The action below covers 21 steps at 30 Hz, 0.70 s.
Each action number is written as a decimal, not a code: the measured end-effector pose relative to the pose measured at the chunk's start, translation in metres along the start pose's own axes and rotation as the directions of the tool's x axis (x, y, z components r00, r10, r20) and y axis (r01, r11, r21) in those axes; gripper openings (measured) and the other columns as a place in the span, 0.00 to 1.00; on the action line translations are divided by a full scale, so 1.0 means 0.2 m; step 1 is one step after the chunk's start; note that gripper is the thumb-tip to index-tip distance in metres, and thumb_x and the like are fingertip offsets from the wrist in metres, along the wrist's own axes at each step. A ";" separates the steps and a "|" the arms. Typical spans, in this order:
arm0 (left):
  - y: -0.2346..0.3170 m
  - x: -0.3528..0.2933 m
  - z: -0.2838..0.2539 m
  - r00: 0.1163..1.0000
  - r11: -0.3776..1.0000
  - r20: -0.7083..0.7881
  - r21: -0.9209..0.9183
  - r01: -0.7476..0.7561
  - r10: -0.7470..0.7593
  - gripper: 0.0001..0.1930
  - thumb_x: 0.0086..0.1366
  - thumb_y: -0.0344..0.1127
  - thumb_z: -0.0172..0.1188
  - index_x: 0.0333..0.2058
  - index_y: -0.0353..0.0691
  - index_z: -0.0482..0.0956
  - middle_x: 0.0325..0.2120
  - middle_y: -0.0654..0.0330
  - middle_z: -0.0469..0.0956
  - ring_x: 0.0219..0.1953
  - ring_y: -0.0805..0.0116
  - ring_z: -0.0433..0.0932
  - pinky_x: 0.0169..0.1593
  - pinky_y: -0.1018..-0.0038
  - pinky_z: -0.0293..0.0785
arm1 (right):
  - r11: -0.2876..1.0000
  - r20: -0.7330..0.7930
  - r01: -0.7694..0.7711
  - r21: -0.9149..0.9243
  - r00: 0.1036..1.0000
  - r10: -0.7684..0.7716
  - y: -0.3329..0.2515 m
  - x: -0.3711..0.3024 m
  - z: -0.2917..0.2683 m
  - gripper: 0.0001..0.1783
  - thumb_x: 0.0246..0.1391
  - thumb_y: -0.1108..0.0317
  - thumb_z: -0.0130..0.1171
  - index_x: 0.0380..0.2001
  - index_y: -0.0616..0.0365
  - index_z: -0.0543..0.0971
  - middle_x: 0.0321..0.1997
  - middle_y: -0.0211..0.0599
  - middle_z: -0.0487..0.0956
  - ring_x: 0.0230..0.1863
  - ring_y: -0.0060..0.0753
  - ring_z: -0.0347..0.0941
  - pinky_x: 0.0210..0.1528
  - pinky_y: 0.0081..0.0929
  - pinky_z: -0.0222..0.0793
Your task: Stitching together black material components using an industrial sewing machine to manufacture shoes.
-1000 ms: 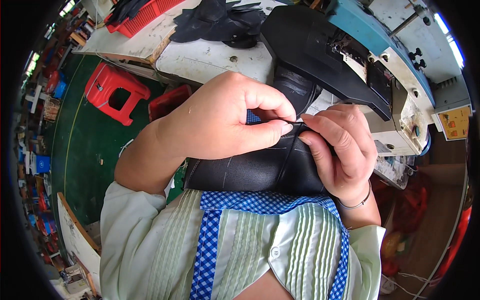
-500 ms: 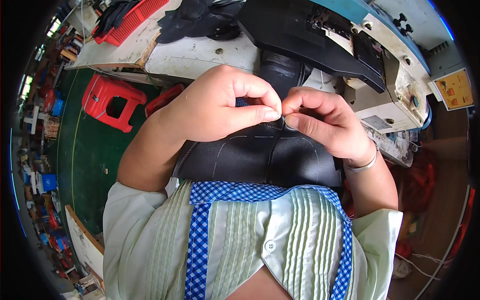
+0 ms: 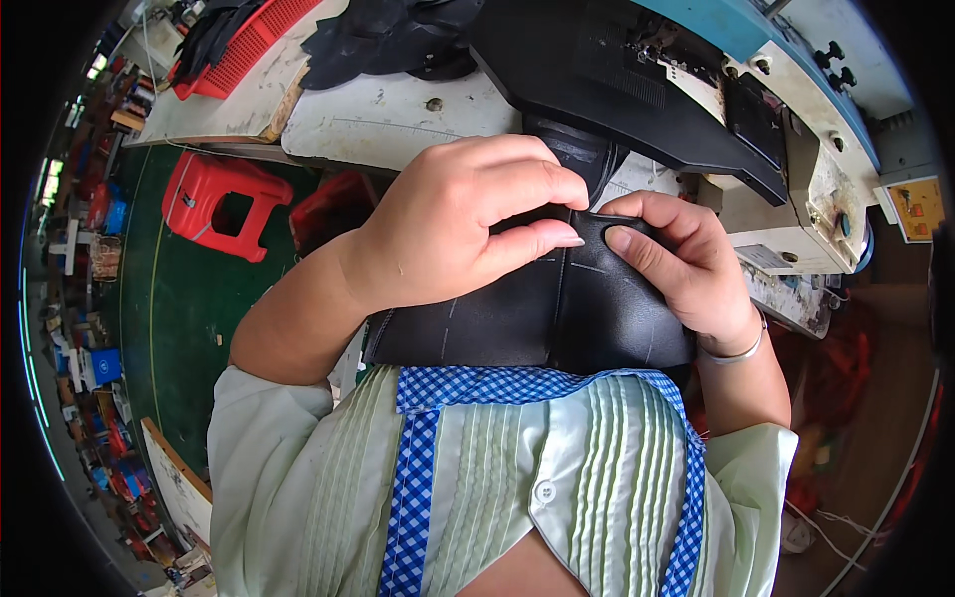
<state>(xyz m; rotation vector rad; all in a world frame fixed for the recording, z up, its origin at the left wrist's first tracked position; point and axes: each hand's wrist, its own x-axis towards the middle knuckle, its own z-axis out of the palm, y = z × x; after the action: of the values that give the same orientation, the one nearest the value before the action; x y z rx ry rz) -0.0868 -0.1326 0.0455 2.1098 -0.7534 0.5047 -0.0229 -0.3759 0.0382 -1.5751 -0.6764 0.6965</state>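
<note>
A black leather piece [image 3: 497,333] with a stitched seam down its middle and thin pale marking lines lies across my lap, its top edge raised. My right hand [image 3: 696,264] pinches that edge just right of the seam, thumb on the near face and fingers behind. Beside the seam hovers my left hand [image 3: 453,219], its thumb and forefinger apart with nothing visible between them. Its other fingers are mostly tucked out of sight. Past my hands, more black material [image 3: 572,149] hangs below the black plate of the sewing machine [image 3: 597,80].
The worn white table [image 3: 398,124] carries a pile of dark cut pieces [image 3: 383,40] and a red basket [image 3: 244,55] at the far left. On the green floor to the left stands a red stool [image 3: 224,204]. A control box [image 3: 915,204] is at the far right.
The fingertips of both hands were together at the seam; now the left thumb and forefinger have parted. My right hand has moved slightly right and grips the leather edge.
</note>
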 end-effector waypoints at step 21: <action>-0.25 -0.01 -0.01 0.799 0.200 0.427 -0.816 0.543 -0.424 0.08 0.71 0.32 0.62 0.43 0.33 0.81 0.37 0.67 0.80 0.39 0.81 0.75 0.47 0.82 0.71 | 0.925 0.049 -0.047 0.376 0.998 0.031 0.03 0.07 -0.18 0.12 0.60 0.81 0.65 0.46 0.71 0.82 0.41 0.35 0.85 0.40 0.19 0.80 0.47 0.18 0.75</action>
<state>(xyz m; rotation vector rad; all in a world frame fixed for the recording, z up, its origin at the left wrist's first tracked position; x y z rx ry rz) -0.0549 -0.1061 0.0177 1.1192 -0.2162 -0.3893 0.0133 -0.3896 0.0352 -1.2229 -0.5053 0.8373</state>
